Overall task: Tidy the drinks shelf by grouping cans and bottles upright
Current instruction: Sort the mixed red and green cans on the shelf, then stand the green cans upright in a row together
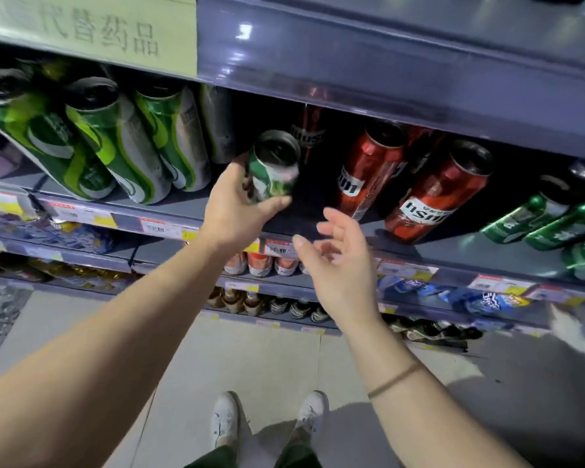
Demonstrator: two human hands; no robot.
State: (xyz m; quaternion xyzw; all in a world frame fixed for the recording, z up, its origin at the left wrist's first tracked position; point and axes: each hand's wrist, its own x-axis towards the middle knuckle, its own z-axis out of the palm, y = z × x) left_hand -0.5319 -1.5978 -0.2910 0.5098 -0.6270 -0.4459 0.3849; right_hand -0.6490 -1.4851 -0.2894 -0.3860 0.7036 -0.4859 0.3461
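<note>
Two bare hands are reaching toward the grey metal drinks shelf [169,206]. The left hand [237,204] is gripping a short green-and-white aluminium can [274,167], with the thumb lying under its lower end and the fingers wrapping its far side; the can is tilting, top toward the camera, just above the shelf's front edge. The right hand [338,261] is hovering empty below the shelf lip, its fingers spreading wide and curling loosely. To the left of the held can, tall green-and-silver cans [115,143] are standing in a row, touching one another. To its right, tall red metal cans [433,194] are standing apart from each other, and green glass bottles [554,224] are grouping at the far right. White-and-yellow price labels [156,228] are lining the shelf edge.
</note>
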